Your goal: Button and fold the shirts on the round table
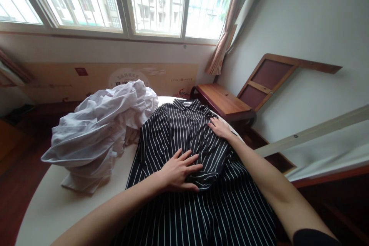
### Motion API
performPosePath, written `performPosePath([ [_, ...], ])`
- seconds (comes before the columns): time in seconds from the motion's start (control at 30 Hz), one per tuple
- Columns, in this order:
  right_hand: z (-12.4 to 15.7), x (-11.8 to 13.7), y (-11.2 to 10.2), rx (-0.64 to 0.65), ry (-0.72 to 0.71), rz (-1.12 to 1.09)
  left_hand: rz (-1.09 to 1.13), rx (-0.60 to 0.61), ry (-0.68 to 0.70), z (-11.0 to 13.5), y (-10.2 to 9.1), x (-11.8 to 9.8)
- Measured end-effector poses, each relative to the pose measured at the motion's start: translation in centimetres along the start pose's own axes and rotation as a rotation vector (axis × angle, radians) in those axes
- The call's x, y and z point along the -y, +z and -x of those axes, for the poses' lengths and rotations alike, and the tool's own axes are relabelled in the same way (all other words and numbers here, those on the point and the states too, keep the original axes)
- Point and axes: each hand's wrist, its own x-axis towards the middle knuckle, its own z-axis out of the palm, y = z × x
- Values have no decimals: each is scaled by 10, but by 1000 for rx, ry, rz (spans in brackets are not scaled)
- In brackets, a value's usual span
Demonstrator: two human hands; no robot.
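Observation:
A black shirt with white stripes point(184, 127) lies spread on a round white table point(43, 215), its collar at the far edge and its lower part toward me. My left hand point(182, 170) rests flat on the middle of the shirt, fingers spread. Farther off, my right hand point(220, 127) lies on the shirt's right side near the shoulder, its fingers stretched out over the cloth. A sleeve appears folded across the front between the two hands. To the left, a crumpled heap of white cloth point(106, 123) sits on the table, touching or very close to the shirt.
A wooden bench or stool point(223, 98) stands beyond the table's right side, by a wooden panel point(265, 78) against the wall. Barred windows point(155, 4) and a pinkish curtain point(220, 55) are behind. A pale rail point(314, 130) runs along the right.

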Motion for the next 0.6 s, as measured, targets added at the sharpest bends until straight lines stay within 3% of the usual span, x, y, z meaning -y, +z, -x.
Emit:
performPosePath([
  [0.1,-4,-19,-18,-48,97,-118,-25,-40,10,4,1,-3],
  [0.2,13,-23,-42,-213,66,-296,-72,-120,26,0,0,-8],
  [0.3,62,-16,-56,-448,-55,-525,6,-267,-14,-17,-7,-7],
  [0.4,128,-7,-52,-576,-176,-465,240,-517,-172,-48,-28,-1],
  [0.5,170,7,-35,-388,-515,-307,401,-757,-244,-80,-62,1],
  [0.6,157,29,-21,-73,-740,-161,360,-878,-106,-96,-92,-7],
])
